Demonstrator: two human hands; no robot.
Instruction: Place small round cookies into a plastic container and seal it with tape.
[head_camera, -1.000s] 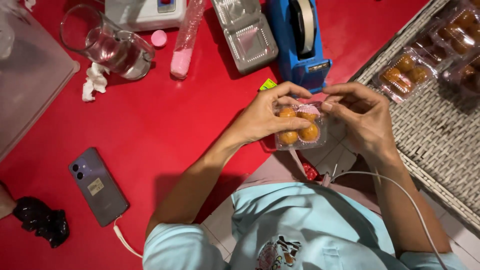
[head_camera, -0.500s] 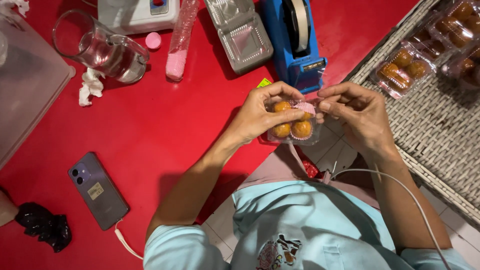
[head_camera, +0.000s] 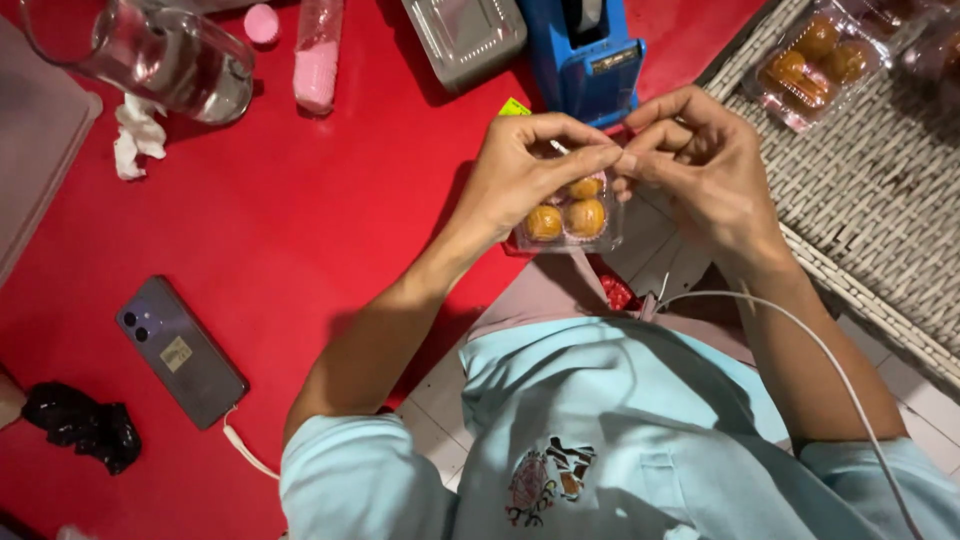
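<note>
My left hand (head_camera: 525, 170) grips a small clear plastic box (head_camera: 570, 222) of round golden-orange pastries, held above the edge of the red table (head_camera: 330, 230). My right hand (head_camera: 700, 160) pinches at the box's top right edge, its fingertips meeting those of the left hand. A thin strip, seemingly clear tape, shows between the fingers. Right behind the hands stands a blue tape dispenser (head_camera: 585, 55).
A wicker tray (head_camera: 870, 200) at the right holds more filled clear boxes (head_camera: 815, 65). On the table lie a purple phone (head_camera: 180, 350) on a cable, a glass jug (head_camera: 150, 50), a pink-filled tube (head_camera: 318, 60), a grey box (head_camera: 465, 35) and a black cloth (head_camera: 80, 425).
Both hands have shifted slightly up toward the tape dispenser with the box. The fingertips have closed together at the box's upper edge.
</note>
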